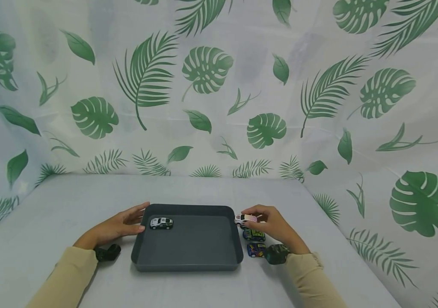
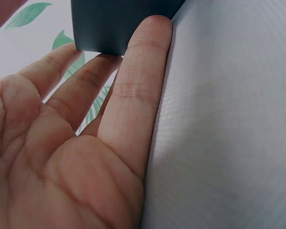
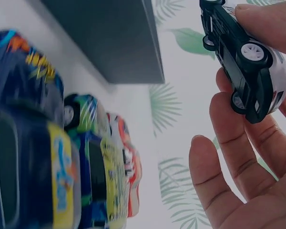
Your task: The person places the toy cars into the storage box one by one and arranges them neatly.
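Pinching a white toy car just off the bench, the right hand holds it beside the grey tray; the left hand, fingers straight, steadies the tray's opposite wall.

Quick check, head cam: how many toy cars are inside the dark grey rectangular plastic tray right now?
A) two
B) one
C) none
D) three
B: only one small white and black toy car sits inside the dark grey rectangular plastic tray, near its far left corner. The right hand pinches a white and pink toy car outside the tray's right wall.
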`<state>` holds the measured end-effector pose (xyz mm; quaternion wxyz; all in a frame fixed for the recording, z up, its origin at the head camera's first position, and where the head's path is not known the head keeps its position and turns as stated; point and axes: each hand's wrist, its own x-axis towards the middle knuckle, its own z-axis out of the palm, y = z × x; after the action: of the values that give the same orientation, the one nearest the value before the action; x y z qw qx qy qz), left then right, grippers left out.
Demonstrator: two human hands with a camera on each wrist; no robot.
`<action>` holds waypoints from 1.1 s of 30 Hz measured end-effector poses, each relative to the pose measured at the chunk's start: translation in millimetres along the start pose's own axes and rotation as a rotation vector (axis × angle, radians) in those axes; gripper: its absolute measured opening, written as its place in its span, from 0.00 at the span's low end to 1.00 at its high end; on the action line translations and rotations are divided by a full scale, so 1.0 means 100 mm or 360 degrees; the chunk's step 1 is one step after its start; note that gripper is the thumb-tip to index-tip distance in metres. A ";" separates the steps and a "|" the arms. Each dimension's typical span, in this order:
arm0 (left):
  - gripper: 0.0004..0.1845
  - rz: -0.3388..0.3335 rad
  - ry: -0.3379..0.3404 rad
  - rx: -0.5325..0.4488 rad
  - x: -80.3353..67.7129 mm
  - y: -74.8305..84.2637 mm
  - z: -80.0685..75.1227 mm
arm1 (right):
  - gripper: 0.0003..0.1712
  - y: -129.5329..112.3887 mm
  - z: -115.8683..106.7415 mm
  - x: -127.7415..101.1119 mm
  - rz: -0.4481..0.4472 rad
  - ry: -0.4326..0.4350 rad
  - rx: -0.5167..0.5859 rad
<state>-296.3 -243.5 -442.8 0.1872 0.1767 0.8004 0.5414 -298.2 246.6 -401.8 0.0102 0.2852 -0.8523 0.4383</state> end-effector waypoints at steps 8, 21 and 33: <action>0.52 -0.0008 0.0008 0.0010 -0.01 0.02 0.00 | 0.18 -0.08 0.08 0.04 -0.0023 0.0000 -0.0015; 0.52 -0.0003 0.0010 -0.0010 -0.01 0.01 0.02 | 0.18 -0.18 0.24 0.14 0.0026 -0.0045 0.0056; 0.52 0.0004 0.0006 -0.0028 0.00 0.01 0.01 | 0.17 -0.31 0.41 0.19 -0.0018 -0.0104 0.0114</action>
<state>-295.5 -242.3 -442.2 0.1867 0.1751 0.7956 0.5491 -289.7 192.6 -399.1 -0.0255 0.3043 -0.8344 0.4589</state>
